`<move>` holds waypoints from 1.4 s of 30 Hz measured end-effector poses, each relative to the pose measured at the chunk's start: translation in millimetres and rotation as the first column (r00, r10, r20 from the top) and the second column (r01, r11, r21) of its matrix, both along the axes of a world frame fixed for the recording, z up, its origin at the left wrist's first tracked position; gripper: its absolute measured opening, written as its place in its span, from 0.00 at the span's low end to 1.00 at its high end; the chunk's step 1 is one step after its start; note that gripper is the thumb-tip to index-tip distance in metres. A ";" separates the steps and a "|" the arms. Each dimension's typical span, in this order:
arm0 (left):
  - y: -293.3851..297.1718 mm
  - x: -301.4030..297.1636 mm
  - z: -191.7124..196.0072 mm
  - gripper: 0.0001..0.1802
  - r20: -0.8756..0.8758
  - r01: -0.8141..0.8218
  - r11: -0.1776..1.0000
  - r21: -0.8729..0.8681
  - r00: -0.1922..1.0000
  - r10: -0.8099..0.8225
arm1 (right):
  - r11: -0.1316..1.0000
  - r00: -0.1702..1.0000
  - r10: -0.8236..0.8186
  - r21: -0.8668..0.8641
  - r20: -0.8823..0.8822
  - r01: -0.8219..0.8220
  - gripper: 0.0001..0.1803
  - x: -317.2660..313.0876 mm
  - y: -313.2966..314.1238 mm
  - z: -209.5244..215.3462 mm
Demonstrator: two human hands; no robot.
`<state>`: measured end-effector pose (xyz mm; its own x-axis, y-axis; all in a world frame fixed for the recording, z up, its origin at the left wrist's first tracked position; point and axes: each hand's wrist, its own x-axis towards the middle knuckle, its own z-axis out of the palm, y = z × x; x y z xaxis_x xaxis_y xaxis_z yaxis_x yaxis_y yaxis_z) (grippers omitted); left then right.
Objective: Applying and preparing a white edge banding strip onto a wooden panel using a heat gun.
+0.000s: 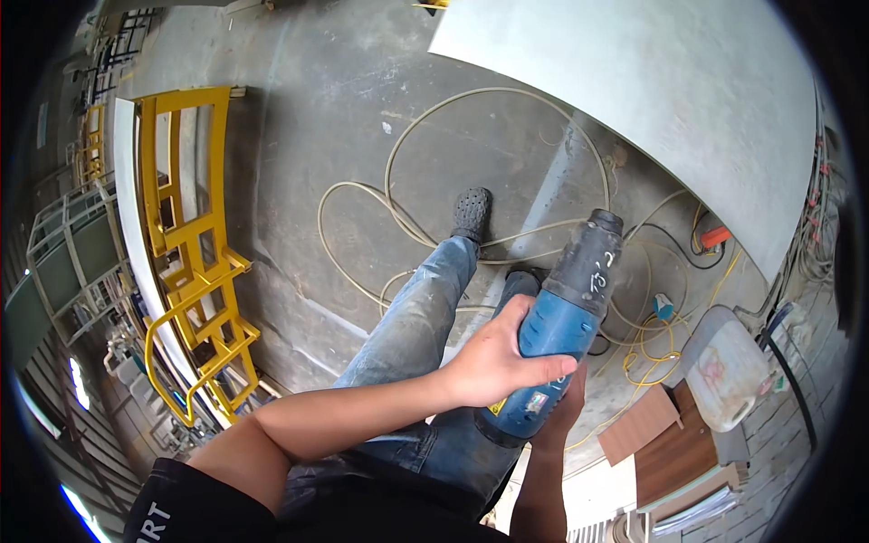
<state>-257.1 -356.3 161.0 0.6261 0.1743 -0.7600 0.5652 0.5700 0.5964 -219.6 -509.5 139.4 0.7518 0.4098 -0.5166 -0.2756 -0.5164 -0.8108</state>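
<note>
A blue heat gun (554, 330) with a black nozzle end is held at a slant in front of my body, its nozzle pointing away from me and slightly right. My left hand (498, 355) is closed around the blue barrel, thumb laid across its top. Underneath, my right hand (563, 412) grips the tool from below, most of its fingers hidden behind the body. White handwritten marks show on the black part.
Looped hose (391, 172) lies across the concrete floor around my feet. A large pale panel (652, 81) stands at the far right. Yellow metal frame (217, 195) is on the left. At right are a yellow cord (647, 357), a dirty white container (729, 371) and wood-grain boards (679, 452).
</note>
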 end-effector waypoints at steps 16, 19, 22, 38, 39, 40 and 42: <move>83.5 -84.1 22.5 0.38 0.079 0.049 0.987 0.152 0.995 -0.062 | 0.920 0.918 0.391 -0.045 0.073 -0.389 0.14 -40.8 82.7 22.8; 72.0 -95.0 12.2 0.38 0.127 -0.136 0.990 0.034 0.983 0.131 | 0.906 0.901 0.422 -0.084 0.102 -0.415 0.14 -43.2 82.1 25.3; 63.9 -102.3 11.9 0.34 0.171 -0.316 0.932 -0.175 0.923 0.345 | 0.915 0.905 0.404 -0.065 0.131 -0.399 0.16 -52.6 72.1 25.4; 36.1 -95.0 6.9 0.33 0.109 -0.393 0.917 -0.065 0.911 0.398 | 0.851 0.788 0.442 0.077 0.428 -0.519 0.17 -50.9 54.2 -18.1; 42.7 -91.1 2.2 0.33 0.082 -0.436 0.892 -0.120 0.891 0.447 | 0.846 0.769 0.435 0.081 0.468 -0.527 0.15 -47.3 61.3 -23.1; 50.6 -89.8 -3.5 0.28 0.079 -0.455 0.874 -0.171 0.878 0.473 | 0.863 0.795 0.395 0.110 0.461 -0.493 0.13 -44.7 67.5 -31.6; 72.0 -93.0 -23.6 0.26 0.072 -0.467 0.847 -0.253 0.864 0.498 | 0.886 0.847 0.365 0.135 0.386 -0.444 0.13 -41.6 84.5 -42.8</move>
<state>-350.1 -284.4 137.4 0.6015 0.3186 -0.7326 0.1106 0.8750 0.4714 -261.2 -425.0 96.6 0.6060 0.7855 -0.1257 0.2329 -0.3263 -0.9161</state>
